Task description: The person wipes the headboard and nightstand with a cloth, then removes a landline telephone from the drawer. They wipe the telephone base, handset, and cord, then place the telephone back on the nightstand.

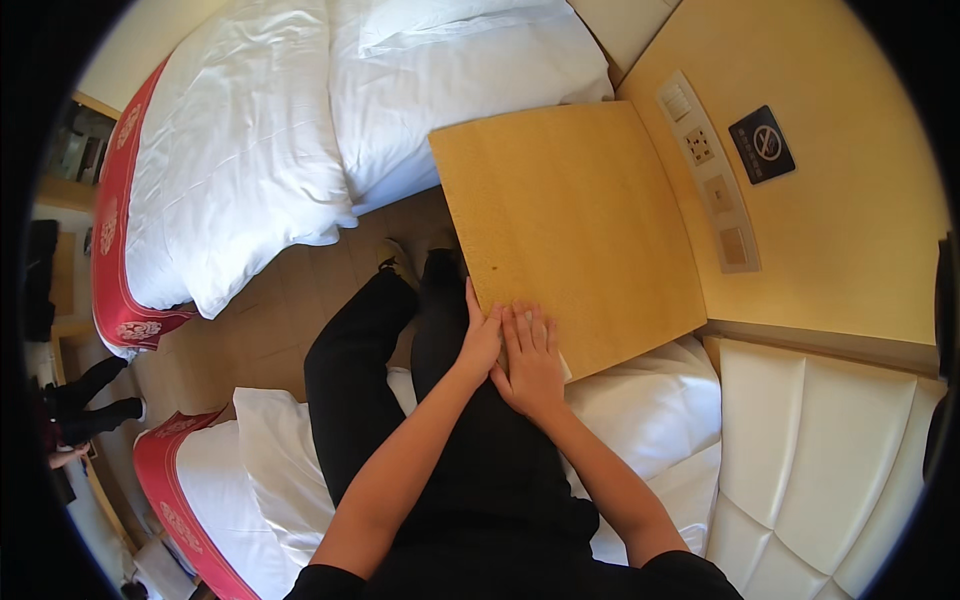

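Observation:
A square, light-brown wooden bedside table [580,220] stands in front of me, between two beds. At its near left corner, my left hand [482,340] rests against the edge, fingers extended and a fingertip pointing up along the side. Right beside it, my right hand [532,365] lies flat on the tabletop near the front edge, fingers stretched out. A sliver of something whitish [566,369] peeks out by the right hand; it is mostly covered, and its kind cannot be made out. A small dark spot [493,268] marks the wood.
White-covered beds lie beyond [250,130] and beneath me [640,400], with red runners. A wall panel of switches and sockets [712,170] and a dark no-smoking sign [762,145] are at right, above a padded headboard [830,450]. Another person's dark-clothed legs [95,400] show far left.

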Available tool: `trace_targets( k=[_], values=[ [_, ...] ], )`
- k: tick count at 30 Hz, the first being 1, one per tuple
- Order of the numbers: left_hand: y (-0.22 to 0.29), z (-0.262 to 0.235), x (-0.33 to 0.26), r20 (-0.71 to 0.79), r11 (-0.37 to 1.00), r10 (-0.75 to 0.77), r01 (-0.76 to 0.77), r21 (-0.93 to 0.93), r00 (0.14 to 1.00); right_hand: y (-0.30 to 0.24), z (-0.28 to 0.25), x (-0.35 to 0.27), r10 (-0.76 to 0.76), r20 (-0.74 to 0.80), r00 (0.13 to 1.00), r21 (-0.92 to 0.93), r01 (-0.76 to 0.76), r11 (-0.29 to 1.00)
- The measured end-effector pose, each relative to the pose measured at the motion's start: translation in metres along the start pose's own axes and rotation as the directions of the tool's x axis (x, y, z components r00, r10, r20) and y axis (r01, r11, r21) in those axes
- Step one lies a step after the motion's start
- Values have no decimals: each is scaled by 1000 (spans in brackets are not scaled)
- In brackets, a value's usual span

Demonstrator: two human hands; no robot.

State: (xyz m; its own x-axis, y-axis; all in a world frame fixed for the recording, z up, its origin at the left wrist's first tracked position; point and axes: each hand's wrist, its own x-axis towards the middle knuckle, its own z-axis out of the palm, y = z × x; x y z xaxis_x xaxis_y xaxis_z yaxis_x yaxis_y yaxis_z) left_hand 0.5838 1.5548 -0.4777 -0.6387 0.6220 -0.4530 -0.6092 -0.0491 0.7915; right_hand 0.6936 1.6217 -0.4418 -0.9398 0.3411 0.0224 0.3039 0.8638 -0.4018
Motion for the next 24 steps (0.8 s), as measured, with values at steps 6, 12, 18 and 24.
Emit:
trace_targets(
  k=[6,12,18,24],
  values=[
    [8,-9,0,23,995,0,2,-97,1000,21,-13,2,-76,196,978,-31,84,996],
    [-18,-12,4,-26,999,51,-51,9,998,173,-62,30,176,-26,984,-68,-177,982],
    [-37,-13,11,-100,985,56,-39,168,993,265,-72,69,142,-153,978,-259,-179,949],
    [-44,-13,21,-75,999,29,-31,-26,997,313,-33,78,184,-265,946,-399,-282,873]
  ],
)
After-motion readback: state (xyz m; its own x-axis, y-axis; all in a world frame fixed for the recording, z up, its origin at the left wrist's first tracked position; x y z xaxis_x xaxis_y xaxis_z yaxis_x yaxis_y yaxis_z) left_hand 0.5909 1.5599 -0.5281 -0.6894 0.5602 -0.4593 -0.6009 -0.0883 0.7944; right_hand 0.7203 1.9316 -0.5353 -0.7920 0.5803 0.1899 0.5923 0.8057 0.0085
